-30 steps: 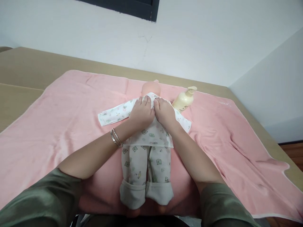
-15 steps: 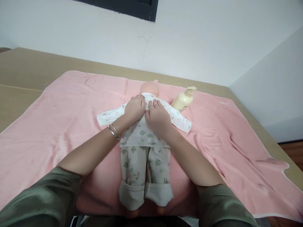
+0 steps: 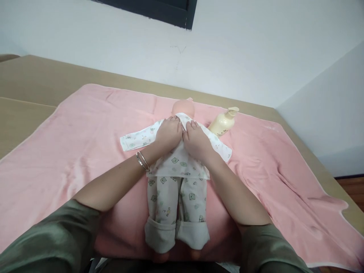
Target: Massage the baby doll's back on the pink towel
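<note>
Left hand point(image 3: 169, 134), right hand point(image 3: 197, 142) on shirt point(image 3: 180, 163) — whether grip pinches, unclear; bottle point(image 3: 224, 122) by sleeve point(image 3: 223, 148), blanket point(image 3: 99, 121) beneath.

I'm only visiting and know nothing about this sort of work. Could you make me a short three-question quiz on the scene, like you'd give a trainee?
1. What are the left hand and the right hand both touching?
2. True or false: the pump bottle is nearer the right hand than the left.
3. What is the doll lying on? a) a white towel; b) a pink blanket; c) a grey mat.

Key:
1. The upper part of the printed shirt.
2. True.
3. b.
</note>
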The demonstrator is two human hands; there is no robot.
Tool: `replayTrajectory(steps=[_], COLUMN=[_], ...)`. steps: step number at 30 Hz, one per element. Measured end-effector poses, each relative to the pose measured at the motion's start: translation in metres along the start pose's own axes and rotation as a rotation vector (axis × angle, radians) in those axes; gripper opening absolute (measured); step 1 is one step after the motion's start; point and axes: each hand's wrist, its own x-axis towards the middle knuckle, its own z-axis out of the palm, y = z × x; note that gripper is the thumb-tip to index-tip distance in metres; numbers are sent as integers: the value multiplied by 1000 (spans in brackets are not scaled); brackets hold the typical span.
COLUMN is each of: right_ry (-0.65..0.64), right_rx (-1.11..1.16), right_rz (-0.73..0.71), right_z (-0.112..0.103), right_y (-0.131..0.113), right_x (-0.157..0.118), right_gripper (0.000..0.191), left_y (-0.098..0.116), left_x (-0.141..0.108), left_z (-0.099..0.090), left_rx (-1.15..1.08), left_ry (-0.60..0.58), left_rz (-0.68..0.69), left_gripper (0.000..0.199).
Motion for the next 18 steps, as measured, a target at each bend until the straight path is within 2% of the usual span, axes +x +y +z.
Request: replayTrajectory(steps=[2,4,8,11,14,18], right_ry=[5,52,147,170,154,126], right_rx=[24,67,74,96,118,46], right_rz=[1,68,162,115,43,19], right_z=[-3,-3,2,2,0,2], right_y=[-7,-12,-4,14,28,21], right_x=[-5,-7,2,14,22,16], right_gripper=[56,56,53,52,51,55], left_y=[-6,-9,1,15,21,11], left_x=[6,9,0,-12,-16,-5], left_z=[-4,-6,0,5,4,-3], left_rx=[-60,-81,36,95,97,50], left_ry=[-44,-69,7,45,31,-37], left_rz=[-28,-50,-21,72,100,61], left_gripper=[45,45,46,47,48,44])
